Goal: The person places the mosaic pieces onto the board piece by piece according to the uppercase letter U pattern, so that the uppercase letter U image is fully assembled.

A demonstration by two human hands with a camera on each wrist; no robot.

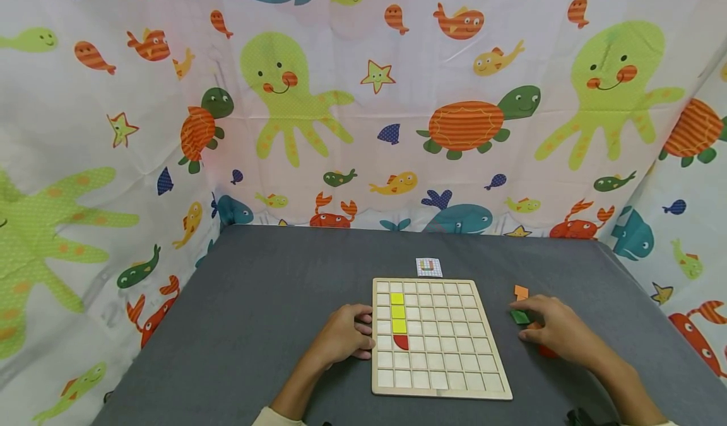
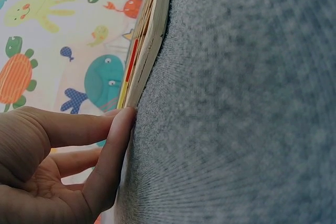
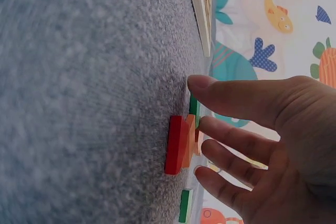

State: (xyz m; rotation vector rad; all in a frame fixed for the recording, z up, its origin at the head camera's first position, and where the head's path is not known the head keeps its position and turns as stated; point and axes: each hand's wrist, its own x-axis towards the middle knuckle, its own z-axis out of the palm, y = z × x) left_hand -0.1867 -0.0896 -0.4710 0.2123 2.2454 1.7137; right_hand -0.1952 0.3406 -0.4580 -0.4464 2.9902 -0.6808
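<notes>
A wooden grid board point(image 1: 437, 396) lies flat on the cloth, with three yellow squares point(image 1: 399, 312) in a column and a red quarter-round piece point(image 1: 401, 342) below them. My left hand point(image 1: 343, 332) rests against the board's left edge, thumb and fingertips touching its side. Over a small group of loose pieces to the right of the board is my right hand point(image 1: 559, 328). Its thumb and fingers are spread apart around a green piece point(image 1: 519, 317). In the right wrist view, a red block point(image 3: 176, 145) and an orange piece point(image 3: 188, 142) lie beside the fingertips.
A small printed pattern card point(image 1: 428, 267) lies just beyond the board's far edge. Grey cloth point(image 1: 272, 287) covers the table, and a curtain with sea animals point(image 1: 363, 47) hangs behind. Another green piece point(image 3: 185, 205) lies apart from the group. A dark object point(image 1: 587, 417) shows at the near edge.
</notes>
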